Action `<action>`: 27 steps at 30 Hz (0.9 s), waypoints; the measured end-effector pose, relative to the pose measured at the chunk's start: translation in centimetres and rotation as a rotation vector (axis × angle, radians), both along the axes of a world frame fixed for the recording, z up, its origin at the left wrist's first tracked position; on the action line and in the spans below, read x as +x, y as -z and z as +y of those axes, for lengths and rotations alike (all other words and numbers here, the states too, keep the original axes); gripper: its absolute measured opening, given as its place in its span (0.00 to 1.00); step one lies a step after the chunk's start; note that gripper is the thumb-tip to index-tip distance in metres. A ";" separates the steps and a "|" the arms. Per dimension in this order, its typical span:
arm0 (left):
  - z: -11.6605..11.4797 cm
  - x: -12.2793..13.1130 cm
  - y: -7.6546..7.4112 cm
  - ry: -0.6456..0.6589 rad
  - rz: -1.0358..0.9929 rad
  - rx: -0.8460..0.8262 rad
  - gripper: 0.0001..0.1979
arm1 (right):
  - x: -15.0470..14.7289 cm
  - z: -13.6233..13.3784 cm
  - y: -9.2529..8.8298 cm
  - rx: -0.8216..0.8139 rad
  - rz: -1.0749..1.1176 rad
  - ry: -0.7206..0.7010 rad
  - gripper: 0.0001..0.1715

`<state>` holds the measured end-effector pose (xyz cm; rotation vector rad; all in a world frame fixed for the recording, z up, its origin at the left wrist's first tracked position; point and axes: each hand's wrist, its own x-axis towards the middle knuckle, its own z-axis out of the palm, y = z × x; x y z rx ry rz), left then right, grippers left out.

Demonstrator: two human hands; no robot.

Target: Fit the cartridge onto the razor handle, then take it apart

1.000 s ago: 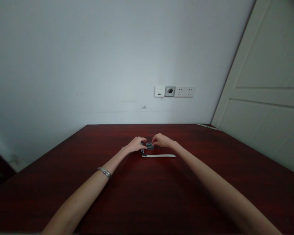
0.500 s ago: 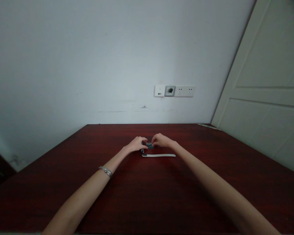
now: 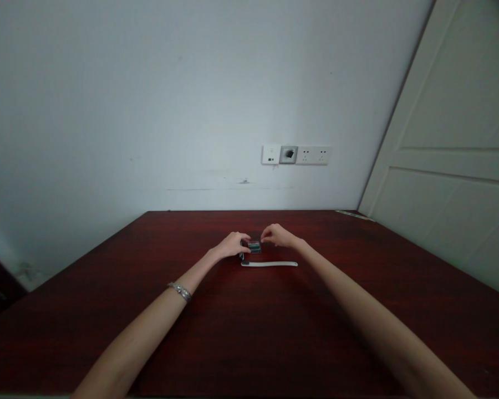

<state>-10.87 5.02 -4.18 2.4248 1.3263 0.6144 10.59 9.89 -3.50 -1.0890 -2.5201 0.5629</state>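
Note:
A small dark device (image 3: 254, 247) lies on the dark red wooden table (image 3: 249, 321), far out in front of me. My left hand (image 3: 232, 245) grips its left end with curled fingers. My right hand (image 3: 278, 235) hovers just right of and slightly above the device, fingertips pinched together; whether they hold anything is too small to see. A long white strip (image 3: 269, 264) lies flat on the table just in front of both hands. A silver bracelet (image 3: 178, 291) sits on my left wrist.
A pale wall rises behind the table, with a row of white sockets (image 3: 296, 155) on it. A white door (image 3: 453, 166) stands at the right, close to the table's right edge.
My right hand has lifted a little and drawn slightly right, off the device. The left hand and the white strip have stayed put.

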 end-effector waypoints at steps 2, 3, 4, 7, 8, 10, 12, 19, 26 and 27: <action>0.0 0.0 0.0 -0.003 -0.009 -0.006 0.23 | 0.0 -0.2 0.0 0.018 -0.002 0.009 0.13; 0.0 0.0 0.0 -0.003 -0.011 -0.007 0.23 | -0.1 -0.3 0.0 0.030 -0.002 0.007 0.12; -0.1 0.0 -0.1 -0.003 -0.010 -0.007 0.23 | -0.2 -0.4 0.0 0.040 -0.003 0.002 0.12; -0.1 0.1 -0.2 -0.009 0.004 -0.005 0.23 | -0.6 -0.7 0.1 0.060 -0.009 -0.021 0.11; -0.1 0.2 -0.2 -0.012 0.008 -0.004 0.23 | -0.8 -0.8 0.1 0.063 -0.011 -0.028 0.11; 0.0 0.2 -0.1 -0.015 0.008 -0.002 0.23 | -1.0 -0.9 0.2 0.069 -0.007 -0.041 0.11; 0.1 0.1 0.0 -0.007 0.002 0.001 0.23 | -1.1 -0.9 0.2 0.076 0.002 -0.044 0.11; 0.4 0.2 0.2 -0.002 -0.003 0.002 0.22 | -1.3 -0.9 0.4 0.063 -0.005 -0.020 0.11; 0.0 0.3 -0.2 -0.017 0.003 -0.010 0.21 | -1.3 -0.7 0.7 0.074 0.010 -0.009 0.11; 0.0 0.3 -0.2 -0.017 0.003 -0.013 0.21 | -1.3 -0.7 0.7 0.077 0.008 -0.010 0.10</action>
